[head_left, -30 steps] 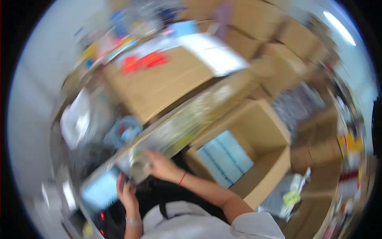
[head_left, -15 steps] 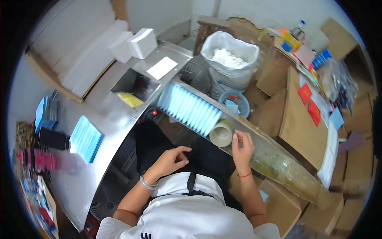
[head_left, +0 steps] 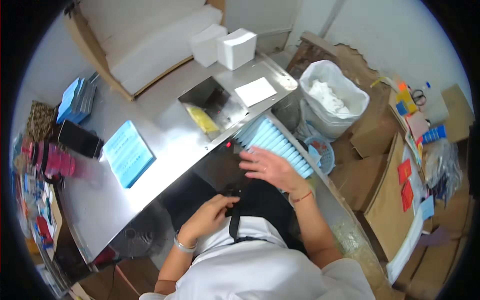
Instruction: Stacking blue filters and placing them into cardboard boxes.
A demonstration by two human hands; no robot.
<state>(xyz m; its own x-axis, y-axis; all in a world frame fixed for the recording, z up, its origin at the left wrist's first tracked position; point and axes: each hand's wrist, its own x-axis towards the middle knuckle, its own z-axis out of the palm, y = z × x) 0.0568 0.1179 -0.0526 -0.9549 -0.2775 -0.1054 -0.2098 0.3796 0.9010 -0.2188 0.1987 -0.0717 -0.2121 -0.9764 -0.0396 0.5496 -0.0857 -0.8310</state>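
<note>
My right hand (head_left: 270, 170) is raised with its fingers spread and holds nothing. It hovers over the near end of a tray (head_left: 320, 175), partly hiding a row of light-blue packets (head_left: 267, 132) standing on edge there. Low over my lap, beside a black strap (head_left: 234, 225), my left hand (head_left: 212, 216) has its fingers loosely curled, with nothing visible in them. On the metal table to the left lies a stack of blue printed sheets (head_left: 128, 154). Farther along, a recess in the tabletop (head_left: 215, 102) has a yellow piece (head_left: 202, 119) at its edge.
White paper blocks (head_left: 237, 49) and a white sheet (head_left: 255, 92) are on the table's far end. A phone (head_left: 80, 139) and pink bottle (head_left: 55, 159) stand left. Beyond the tray are a white sack (head_left: 345, 115), a blue basket (head_left: 327, 162) and cardboard boxes (head_left: 370, 170).
My right hand has moved left and away from me over the packets, its fingers spreading. My left hand's fingers have curled in. The view has shifted, so the table sits farther right.
</note>
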